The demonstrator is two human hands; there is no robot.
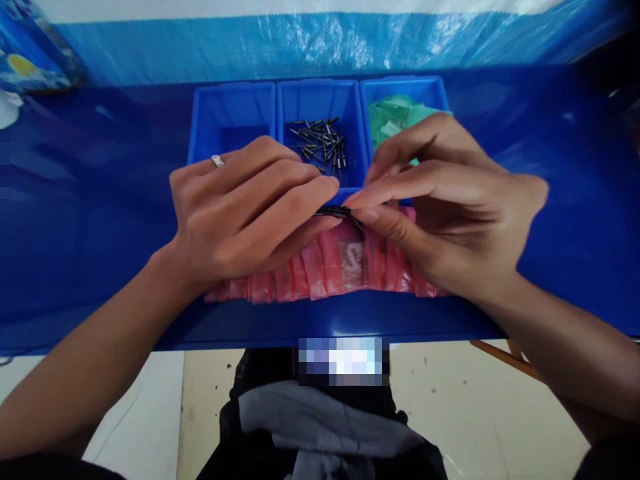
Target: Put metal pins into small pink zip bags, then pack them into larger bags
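My left hand, with a ring on one finger, is closed around a small bunch of black pop rivets whose ends poke out between thumb and forefinger. From the right, my right hand pinches the end of these rivets with thumb and fingertips; how many it grips is hidden. Behind the hands, more loose rivets lie in the middle blue bin. Below the hands a row of pink plastic bags lies overlapped on the table, one of them with a clear patch.
The left blue bin and the right blue bin, which holds green plastic bags, flank the middle one. All stand on a blue table before a blue-and-white sheet. A lit, blurred screen sits below the table edge.
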